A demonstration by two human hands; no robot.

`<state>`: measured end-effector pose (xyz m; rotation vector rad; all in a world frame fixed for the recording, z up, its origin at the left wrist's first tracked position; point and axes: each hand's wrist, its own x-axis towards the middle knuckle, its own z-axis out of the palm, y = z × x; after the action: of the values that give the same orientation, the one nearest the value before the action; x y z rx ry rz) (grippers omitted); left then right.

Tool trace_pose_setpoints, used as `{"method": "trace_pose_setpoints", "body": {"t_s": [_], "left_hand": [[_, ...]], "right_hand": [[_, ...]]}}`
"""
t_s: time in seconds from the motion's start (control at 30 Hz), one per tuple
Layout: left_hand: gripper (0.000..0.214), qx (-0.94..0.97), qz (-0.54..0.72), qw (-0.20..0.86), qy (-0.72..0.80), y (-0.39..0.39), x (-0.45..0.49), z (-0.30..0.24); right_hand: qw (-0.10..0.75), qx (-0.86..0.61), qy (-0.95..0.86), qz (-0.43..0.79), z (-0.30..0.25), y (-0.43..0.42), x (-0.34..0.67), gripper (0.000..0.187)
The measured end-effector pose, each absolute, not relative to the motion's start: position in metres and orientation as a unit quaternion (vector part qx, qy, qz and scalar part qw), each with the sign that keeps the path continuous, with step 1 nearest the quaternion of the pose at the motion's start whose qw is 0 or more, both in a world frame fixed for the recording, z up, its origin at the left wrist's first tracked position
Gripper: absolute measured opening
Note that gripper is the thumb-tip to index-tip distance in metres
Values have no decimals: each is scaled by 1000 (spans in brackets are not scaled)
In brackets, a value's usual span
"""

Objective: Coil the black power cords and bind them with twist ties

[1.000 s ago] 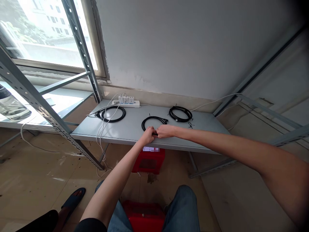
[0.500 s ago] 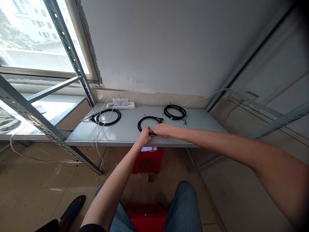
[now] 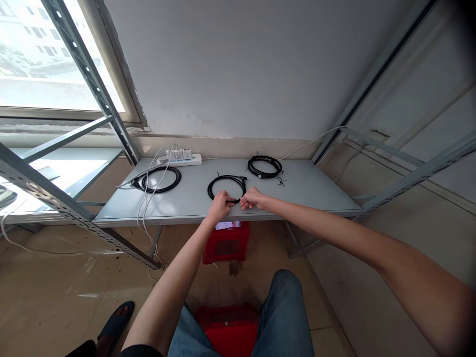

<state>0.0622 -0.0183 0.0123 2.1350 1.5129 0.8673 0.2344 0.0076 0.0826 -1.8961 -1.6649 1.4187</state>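
Note:
A black coiled cable [image 3: 226, 185] lies in the middle of the grey metal shelf [image 3: 305, 191]. My left hand [image 3: 219, 206] is closed on the near edge of this coil. My right hand [image 3: 252, 198] pinches the same near edge just to its right, the fingertips of both hands almost touching. A second black coil [image 3: 159, 178] lies to the left and a third [image 3: 264, 166] at the back right. Two small black ties [image 3: 280, 181] lie on the shelf beside the third coil.
A white power strip [image 3: 180, 158] with plugged-in chargers sits at the shelf's back left, with white wires hanging over the front edge. A red stool [image 3: 226, 244] stands under the shelf, another is between my knees. Metal rack posts stand left and right. A window is at upper left.
The view has shifted, so the shelf sits a little higher and further left. Both hands stay on the near edge of the middle coil; the right hand has drawn back slightly.

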Motion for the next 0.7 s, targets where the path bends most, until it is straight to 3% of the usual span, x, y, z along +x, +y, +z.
{"method": "trace_pose_setpoints", "body": {"t_s": [0.1, 0.2, 0.3, 0.4, 0.57, 0.7], "left_hand": [[27, 759, 313, 191, 539, -19, 62, 12], [29, 762, 312, 191, 535, -20, 61, 12], [30, 764, 315, 192, 529, -20, 61, 11], [28, 764, 314, 190, 531, -20, 61, 11], [23, 770, 308, 180, 529, -19, 61, 10], [24, 770, 304, 181, 531, -19, 61, 10]], "right_hand": [[54, -577, -689, 435, 85, 12, 246, 30], [-9, -525, -822, 221, 95, 15, 256, 35], [-47, -402, -914, -15, 101, 14, 262, 26], [-102, -249, -953, -141, 96, 15, 265, 34], [-131, -109, -947, -271, 77, 29, 269, 47], [-110, -63, -957, -263, 70, 41, 273, 48]]}}
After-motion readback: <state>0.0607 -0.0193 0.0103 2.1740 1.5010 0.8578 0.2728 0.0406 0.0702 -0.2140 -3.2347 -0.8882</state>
